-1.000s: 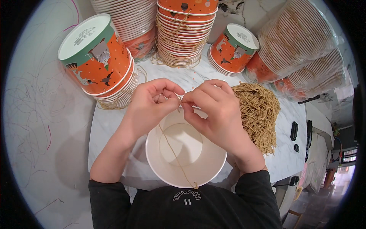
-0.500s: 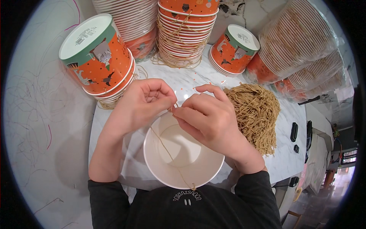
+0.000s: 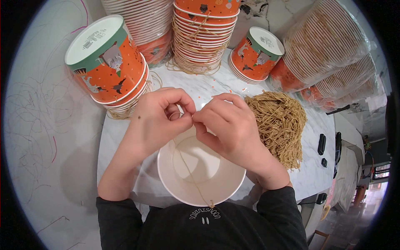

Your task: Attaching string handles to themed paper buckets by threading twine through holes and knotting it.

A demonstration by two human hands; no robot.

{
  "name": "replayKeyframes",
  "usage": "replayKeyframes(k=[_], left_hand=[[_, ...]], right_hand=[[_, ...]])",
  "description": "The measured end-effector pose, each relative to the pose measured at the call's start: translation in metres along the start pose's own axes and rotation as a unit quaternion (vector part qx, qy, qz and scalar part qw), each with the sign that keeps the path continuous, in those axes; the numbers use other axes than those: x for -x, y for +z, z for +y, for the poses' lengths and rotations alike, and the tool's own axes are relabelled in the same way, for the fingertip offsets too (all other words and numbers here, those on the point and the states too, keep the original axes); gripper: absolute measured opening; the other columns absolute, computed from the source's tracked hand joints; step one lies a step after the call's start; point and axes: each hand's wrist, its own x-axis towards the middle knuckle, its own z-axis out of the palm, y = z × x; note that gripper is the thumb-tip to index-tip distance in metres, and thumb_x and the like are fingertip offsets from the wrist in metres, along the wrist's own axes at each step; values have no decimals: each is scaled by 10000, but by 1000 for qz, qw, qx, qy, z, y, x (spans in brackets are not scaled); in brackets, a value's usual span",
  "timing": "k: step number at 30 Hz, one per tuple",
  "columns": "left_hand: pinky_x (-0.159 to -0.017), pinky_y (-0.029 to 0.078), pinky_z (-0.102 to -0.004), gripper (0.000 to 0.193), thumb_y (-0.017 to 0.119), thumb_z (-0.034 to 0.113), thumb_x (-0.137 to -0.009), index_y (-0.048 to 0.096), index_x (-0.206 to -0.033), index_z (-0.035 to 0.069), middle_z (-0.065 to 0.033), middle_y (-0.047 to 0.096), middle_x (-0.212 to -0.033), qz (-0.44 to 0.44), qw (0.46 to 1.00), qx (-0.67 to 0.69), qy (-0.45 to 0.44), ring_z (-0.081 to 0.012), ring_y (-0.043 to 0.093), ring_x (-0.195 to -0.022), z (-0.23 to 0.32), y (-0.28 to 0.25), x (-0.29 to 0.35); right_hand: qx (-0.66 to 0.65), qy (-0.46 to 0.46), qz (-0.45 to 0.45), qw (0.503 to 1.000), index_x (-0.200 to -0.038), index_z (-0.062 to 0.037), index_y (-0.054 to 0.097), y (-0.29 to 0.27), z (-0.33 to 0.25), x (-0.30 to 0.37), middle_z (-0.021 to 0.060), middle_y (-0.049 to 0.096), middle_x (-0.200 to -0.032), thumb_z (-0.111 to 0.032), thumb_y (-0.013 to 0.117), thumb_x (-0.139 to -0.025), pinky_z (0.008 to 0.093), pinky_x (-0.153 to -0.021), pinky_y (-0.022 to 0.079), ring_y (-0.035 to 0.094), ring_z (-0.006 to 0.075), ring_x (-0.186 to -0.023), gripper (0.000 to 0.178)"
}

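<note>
A white-lined paper bucket (image 3: 166, 183) stands mouth up in front of me, close to the table's near edge. One tan cord (image 3: 190, 173) is fixed at its near rim and runs across the opening up to my hands. Above the far rim my left hand (image 3: 168, 112) pinches the cord, a loop of it showing between thumb and fingers. My right hand (image 3: 227, 123) meets it there, thumb and forefinger closed on the cord too. The fingertips touch and hide the cord's end and the far rim. Right of my right hand lies a heap of tan cords (image 3: 279, 125).
Upside-down orange buckets (image 3: 110, 66) stack at the left, with a taller corded stack (image 3: 200, 46) at the back and a shorter one (image 3: 255, 56) beside it. Plastic-wrapped bucket stacks (image 3: 329, 41) lean at the right. Small black objects (image 3: 321, 144) sit near the table's right edge.
My fingertips have come together, and a loop of cord now shows in my left hand. The cord across the bucket has shifted slightly to the right.
</note>
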Motion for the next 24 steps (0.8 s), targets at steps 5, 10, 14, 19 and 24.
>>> replayKeyframes(k=[5,10,14,19,24], left_hand=[[-545,419,-221,179,728,-39,-798,695,-948,52,-37,651,-881,142,966,-76,203,-67,526,-584,-7,14,-5],[-592,431,-181,120,714,-63,-869,688,-979,-20,18,695,-896,136,976,70,152,8,504,-646,-18,19,-10],[-633,479,-174,136,709,-72,-899,679,-1027,-35,-13,703,-881,93,977,138,133,-17,598,-705,-16,22,-14],[-687,548,-202,125,703,-88,-897,674,-1011,-47,-72,727,-887,61,971,212,94,-80,683,-766,-15,13,-15],[-650,537,-190,144,728,-83,-879,680,-1006,-34,-58,720,-848,44,975,211,58,-65,670,-724,-15,12,-14]], right_hand=[[-146,153,23,977,-912,-41,647,-7,-3,0,79,587,-802,-10,734,-816,345,-687,527,643,245,-740,133],[-255,200,49,945,-955,1,651,-6,15,1,91,618,-850,-41,711,-894,290,-662,511,623,164,-729,95],[-369,265,19,891,-969,17,663,-9,26,4,87,641,-854,-96,698,-919,275,-653,493,595,147,-716,129],[-460,313,-23,831,-959,18,673,-7,30,2,86,649,-829,-120,701,-918,276,-646,478,577,137,-701,147],[-390,201,45,898,-944,6,668,-1,34,7,78,648,-828,-103,714,-886,302,-600,478,577,141,-663,131]])
